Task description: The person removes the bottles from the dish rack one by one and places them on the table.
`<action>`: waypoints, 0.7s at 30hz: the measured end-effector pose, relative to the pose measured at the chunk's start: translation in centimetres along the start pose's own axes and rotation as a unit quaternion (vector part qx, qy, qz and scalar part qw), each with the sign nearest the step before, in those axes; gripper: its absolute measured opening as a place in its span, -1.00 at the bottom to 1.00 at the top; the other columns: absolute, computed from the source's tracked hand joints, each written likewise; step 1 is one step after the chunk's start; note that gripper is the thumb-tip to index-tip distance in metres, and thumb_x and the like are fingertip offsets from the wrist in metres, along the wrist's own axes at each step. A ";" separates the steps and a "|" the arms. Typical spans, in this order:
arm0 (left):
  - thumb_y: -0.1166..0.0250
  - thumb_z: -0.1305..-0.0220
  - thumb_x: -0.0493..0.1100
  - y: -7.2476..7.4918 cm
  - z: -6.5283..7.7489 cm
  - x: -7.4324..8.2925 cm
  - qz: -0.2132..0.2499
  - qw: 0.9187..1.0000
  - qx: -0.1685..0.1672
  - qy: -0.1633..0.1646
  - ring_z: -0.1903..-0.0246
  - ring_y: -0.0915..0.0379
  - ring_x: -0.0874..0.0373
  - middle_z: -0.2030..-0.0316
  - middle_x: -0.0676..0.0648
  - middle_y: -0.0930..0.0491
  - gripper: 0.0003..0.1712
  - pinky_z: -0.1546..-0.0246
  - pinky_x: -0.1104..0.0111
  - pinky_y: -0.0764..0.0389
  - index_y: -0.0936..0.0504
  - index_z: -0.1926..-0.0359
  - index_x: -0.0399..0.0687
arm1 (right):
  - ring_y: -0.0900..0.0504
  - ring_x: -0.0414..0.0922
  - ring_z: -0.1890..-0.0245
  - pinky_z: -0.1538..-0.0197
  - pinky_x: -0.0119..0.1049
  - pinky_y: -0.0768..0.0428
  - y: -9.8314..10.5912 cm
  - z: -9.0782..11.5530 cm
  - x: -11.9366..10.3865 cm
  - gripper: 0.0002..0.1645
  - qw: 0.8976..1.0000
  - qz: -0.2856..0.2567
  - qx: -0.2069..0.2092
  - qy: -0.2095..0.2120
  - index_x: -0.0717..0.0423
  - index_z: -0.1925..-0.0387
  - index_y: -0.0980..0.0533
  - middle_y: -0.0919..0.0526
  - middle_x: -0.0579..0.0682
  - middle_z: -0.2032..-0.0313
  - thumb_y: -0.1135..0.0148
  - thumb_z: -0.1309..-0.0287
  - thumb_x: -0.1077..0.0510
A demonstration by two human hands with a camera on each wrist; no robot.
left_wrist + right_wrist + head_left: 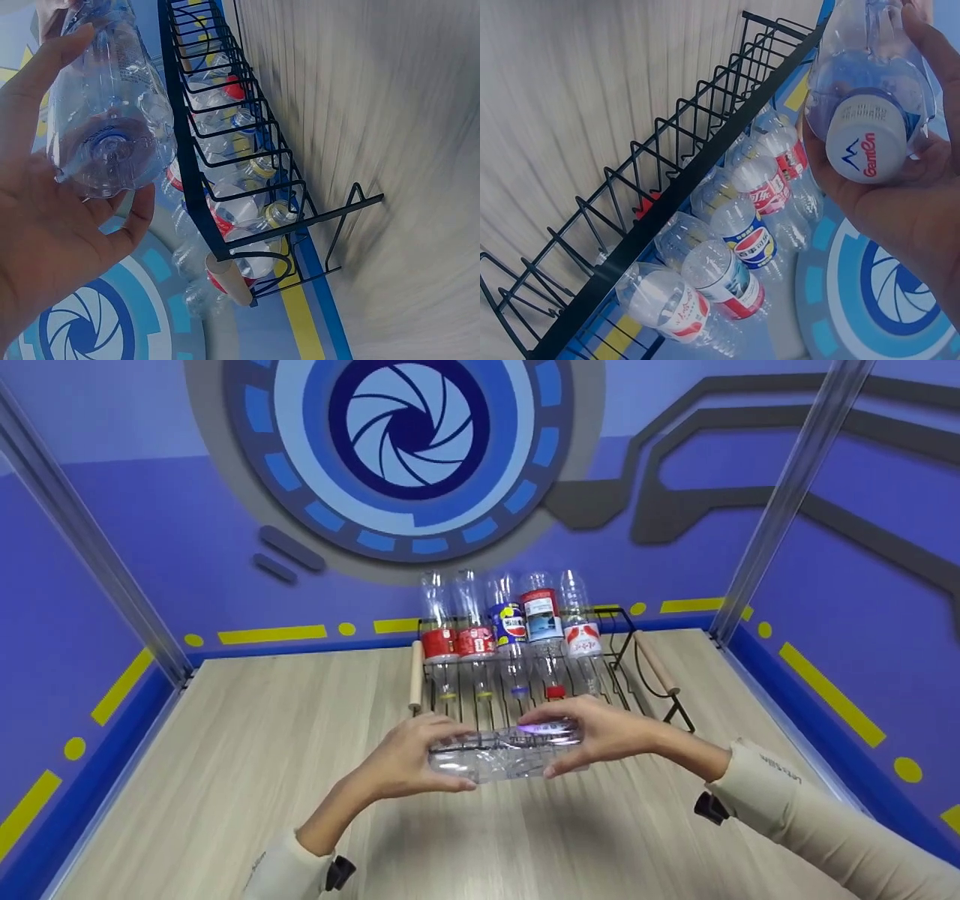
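Note:
A clear plastic bottle (487,761) lies sideways between my two hands, above the table in front of the rack. My left hand (409,757) grips its base end, thumb along the near side; in the left wrist view the bottle base (112,154) faces the camera. My right hand (604,735) holds the other end, where a white cap (866,139) with red lettering shows in the right wrist view. Behind stands a black wire rack (626,641) with wooden handles, bearing several empty bottles neck down, among them a blue-labelled bottle (510,624) and a red-and-white-labelled one (541,615).
The wood-grain table (247,765) extends to both sides of the rack. A wooden handle (417,675) stands at the rack's left, another handle (656,661) at its right. Blue printed panels (150,532) and metal posts (787,495) enclose the back and sides.

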State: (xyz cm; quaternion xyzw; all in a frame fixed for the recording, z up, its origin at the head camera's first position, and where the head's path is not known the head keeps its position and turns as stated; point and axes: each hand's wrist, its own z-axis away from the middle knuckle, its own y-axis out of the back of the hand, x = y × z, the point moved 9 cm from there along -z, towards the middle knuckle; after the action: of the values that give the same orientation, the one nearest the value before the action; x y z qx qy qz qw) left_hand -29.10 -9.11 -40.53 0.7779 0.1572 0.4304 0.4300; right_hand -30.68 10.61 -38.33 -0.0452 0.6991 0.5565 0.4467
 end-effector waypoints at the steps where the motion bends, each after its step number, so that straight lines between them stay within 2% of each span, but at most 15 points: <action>1: -0.59 0.10 0.30 0.1 0.0 0.0 -0.002 1.000 -0.001 0.000 0.04 -0.56 0.11 0.02 0.03 -0.69 -0.21 0.01 0.18 -0.58 -0.69 -0.18 0.14 | -0.66 -0.12 0.01 0.00 -0.31 -0.67 0.0 0.0 0.0 -0.10 1.000 -0.003 -0.001 0.001 0.03 -0.36 -0.45 -0.66 0.01 -0.16 -0.59 0.00 -0.10; 8: -0.59 0.12 0.35 0.8 0.2 0.0 -0.006 1.000 0.006 0.008 0.01 -0.55 0.10 -0.03 0.01 -0.69 -0.17 0.03 0.16 -0.59 -0.68 -0.20 0.18 | -0.66 -0.17 0.05 0.02 -0.31 -0.67 0.4 0.0 0.0 -0.17 1.000 0.002 0.000 0.012 -0.06 -0.36 -0.45 -0.66 -0.03 -0.13 -0.54 -0.08 -0.13; 12: -0.60 0.11 0.33 1.4 0.4 -0.1 -0.015 1.000 0.025 -0.009 0.02 -0.59 0.12 0.01 0.04 -0.70 -0.18 0.03 0.17 -0.63 -0.68 -0.20 0.16 | -0.65 -0.15 0.04 0.01 -0.28 -0.65 1.3 0.6 0.2 -0.22 1.000 0.010 0.017 0.018 -0.04 -0.35 -0.47 -0.66 -0.04 -0.14 -0.50 -0.14 -0.11; 16: -0.60 0.10 0.31 2.0 0.7 -0.8 -0.013 0.999 0.045 -0.010 0.03 -0.61 0.13 0.02 0.05 -0.71 -0.18 0.00 0.14 -0.65 -0.69 -0.19 0.11 | -0.64 -0.06 -0.09 -0.11 -0.18 -0.65 2.9 1.6 1.3 -0.29 0.999 -0.001 0.040 0.006 0.03 -0.35 -0.46 -0.65 -0.02 -0.19 -0.44 -0.22 -0.04; 21: -0.63 0.10 0.23 3.1 1.3 -2.9 0.002 0.997 0.070 0.022 0.01 -0.61 0.07 -0.04 -0.01 -0.70 -0.19 -0.02 0.06 -0.63 -0.67 -0.20 0.08 | -0.66 0.02 -0.11 -0.12 -0.22 -0.67 6.1 3.4 4.1 -0.40 0.996 -0.029 0.084 -0.025 0.13 -0.33 -0.46 -0.67 0.10 -0.14 -0.35 -0.32 0.07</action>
State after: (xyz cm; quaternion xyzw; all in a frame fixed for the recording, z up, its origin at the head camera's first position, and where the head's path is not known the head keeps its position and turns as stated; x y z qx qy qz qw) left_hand -30.11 -13.43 -39.90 0.7970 0.1947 0.4361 0.3698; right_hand -34.61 17.48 -36.54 -0.0139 0.7303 0.4836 0.4822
